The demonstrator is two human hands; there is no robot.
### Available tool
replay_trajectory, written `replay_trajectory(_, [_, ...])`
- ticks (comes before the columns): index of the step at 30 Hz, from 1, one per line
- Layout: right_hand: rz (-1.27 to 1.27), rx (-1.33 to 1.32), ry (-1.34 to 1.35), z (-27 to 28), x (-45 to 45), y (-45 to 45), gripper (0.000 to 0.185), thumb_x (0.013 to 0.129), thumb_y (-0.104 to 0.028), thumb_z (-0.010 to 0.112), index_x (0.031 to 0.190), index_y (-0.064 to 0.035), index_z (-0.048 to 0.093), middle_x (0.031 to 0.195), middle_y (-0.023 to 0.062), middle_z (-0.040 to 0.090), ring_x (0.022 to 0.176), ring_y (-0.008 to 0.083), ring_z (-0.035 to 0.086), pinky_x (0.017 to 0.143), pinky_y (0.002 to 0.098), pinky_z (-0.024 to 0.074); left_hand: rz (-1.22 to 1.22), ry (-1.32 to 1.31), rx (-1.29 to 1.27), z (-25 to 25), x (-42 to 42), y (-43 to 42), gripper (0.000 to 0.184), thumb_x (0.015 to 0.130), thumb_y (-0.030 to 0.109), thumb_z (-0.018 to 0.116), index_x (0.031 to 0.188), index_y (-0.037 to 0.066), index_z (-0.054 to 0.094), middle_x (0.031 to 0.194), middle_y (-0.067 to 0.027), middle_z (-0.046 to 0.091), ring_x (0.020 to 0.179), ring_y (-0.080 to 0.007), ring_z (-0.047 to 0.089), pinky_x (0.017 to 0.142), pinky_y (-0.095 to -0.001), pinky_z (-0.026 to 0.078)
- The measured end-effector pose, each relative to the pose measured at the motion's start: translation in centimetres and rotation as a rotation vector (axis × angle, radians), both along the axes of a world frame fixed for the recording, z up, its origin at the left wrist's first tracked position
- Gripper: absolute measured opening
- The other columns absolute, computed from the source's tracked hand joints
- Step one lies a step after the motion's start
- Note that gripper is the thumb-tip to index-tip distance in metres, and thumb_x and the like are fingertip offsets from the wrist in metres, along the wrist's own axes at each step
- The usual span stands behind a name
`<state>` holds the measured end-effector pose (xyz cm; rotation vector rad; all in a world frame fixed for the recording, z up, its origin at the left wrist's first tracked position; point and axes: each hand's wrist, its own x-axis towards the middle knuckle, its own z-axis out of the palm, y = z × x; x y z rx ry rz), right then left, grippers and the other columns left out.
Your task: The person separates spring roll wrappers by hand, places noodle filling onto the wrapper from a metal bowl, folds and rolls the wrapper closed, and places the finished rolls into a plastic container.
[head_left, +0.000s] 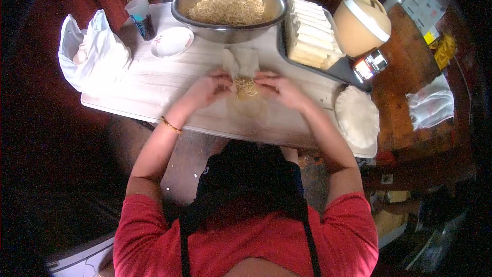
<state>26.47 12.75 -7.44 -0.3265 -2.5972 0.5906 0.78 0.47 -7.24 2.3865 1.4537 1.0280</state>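
A thin, pale spring roll wrapper [245, 109] lies on the table in front of me, with a small heap of bean sprout filling [246, 87] at its middle. At the wrapper's left side, my left hand [211, 87] has its fingers bent in and pinched on the edge. On the opposite side, my right hand [278, 88] grips the other edge, fingertips close to the filling. Part of the wrapper extends beyond my hands, towards the big bowl. My fingertips are slightly blurred.
Beyond my hands stands a steel bowl [225, 32] of shredded filling. Rolled spring rolls [313, 33] fill a container on a dark tray [341, 76]. A round wrapper stack [357, 116] lies right; a phone [370, 65], jug [359, 28], dish [172, 41] and plastic bag [97, 66] surround.
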Motion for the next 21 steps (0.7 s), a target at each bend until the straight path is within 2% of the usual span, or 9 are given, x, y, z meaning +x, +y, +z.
replay_trajectory(2, [0.025, 0.049, -0.007, -0.5, 0.2, 0.0, 0.035, 0.088, -0.015, 0.059, 0.121, -0.0062, 0.056, 0.115, 0.0156, 0.061, 0.109, 0.0328, 0.057, 0.095, 0.0351, 0.0442, 0.011, 0.105, 0.038, 0.4, 0.5, -0.3, 0.021, 0.081, 0.022, 0.066, 0.090, 0.003, 0.063, 0.107, -0.0140, 0.062, 0.100, -0.0333, 0.058, 0.087, -0.0402, 0.046])
replay_trajectory(5, [-0.054, -0.069, -0.126, -0.1, 0.2, -1.1, 0.041, 0.088, -0.018, 0.060, 0.126, -0.0085, 0.051, 0.123, 0.0168, 0.056, 0.109, 0.0339, 0.056, 0.092, 0.0379, 0.0461, 0.107, 0.199, 0.041, -0.3, 0.9, -0.4, 0.025, 0.081, 0.027, 0.066, 0.092, 0.005, 0.060, 0.106, -0.0149, 0.062, 0.099, -0.0348, 0.057, 0.086, -0.0423, 0.046])
replay_trajectory(8, [-0.049, -0.049, -0.159, -0.9, 0.2, -1.0, 0.041, 0.088, -0.019, 0.060, 0.127, -0.0093, 0.049, 0.126, 0.0174, 0.053, 0.108, 0.0350, 0.056, 0.089, 0.0401, 0.0479, 0.140, 0.215, -0.057, 0.2, 1.4, -0.8, 0.029, 0.081, 0.030, 0.065, 0.096, 0.006, 0.059, 0.106, -0.0154, 0.062, 0.099, -0.0347, 0.058, 0.085, -0.0424, 0.046])
replay_trajectory(12, [-0.075, -0.019, -0.197, -1.1, 0.1, -1.2, 0.042, 0.088, -0.020, 0.060, 0.127, -0.0100, 0.049, 0.124, 0.0168, 0.055, 0.105, 0.0347, 0.058, 0.086, 0.0411, 0.0486, 0.156, 0.189, -0.132, 0.0, 1.6, -0.8, 0.032, 0.080, 0.032, 0.067, 0.097, 0.007, 0.058, 0.104, -0.0155, 0.062, 0.098, -0.0346, 0.058, 0.084, -0.0434, 0.046])
replay_trajectory(15, [-0.179, -0.064, -0.251, -2.5, 0.0, -1.0, 0.037, 0.087, -0.019, 0.062, 0.120, -0.0093, 0.051, 0.123, 0.0165, 0.056, 0.103, 0.0356, 0.058, 0.085, 0.0416, 0.0489, 0.208, 0.166, -0.176, -0.4, 2.0, -0.9, 0.032, 0.079, 0.031, 0.067, 0.097, 0.007, 0.058, 0.099, -0.0152, 0.063, 0.097, -0.0349, 0.058, 0.083, -0.0445, 0.045])
replay_trajectory(17, [-0.121, 0.017, -0.104, -3.5, 0.2, -0.5, 0.040, 0.088, -0.025, 0.059, 0.122, -0.0106, 0.044, 0.121, 0.0207, 0.055, 0.089, 0.0355, 0.063, 0.066, 0.0449, 0.0542, 0.276, 0.140, -0.181, 0.2, 2.9, -1.4, 0.030, 0.083, 0.033, 0.064, 0.100, 0.008, 0.060, 0.090, -0.0151, 0.065, 0.089, -0.0367, 0.061, 0.085, -0.0446, 0.044])
replay_trajectory(21, [0.005, 0.209, -0.129, -2.9, 0.2, -0.9, 0.035, 0.087, -0.022, 0.060, 0.115, -0.0087, 0.045, 0.132, 0.0201, 0.047, 0.091, 0.0359, 0.062, 0.070, 0.0451, 0.0542, 0.210, 0.224, -0.104, -1.0, 2.6, -1.4, 0.027, 0.083, 0.029, 0.064, 0.097, 0.006, 0.060, 0.089, -0.0153, 0.064, 0.087, -0.0374, 0.060, 0.089, -0.0442, 0.041])
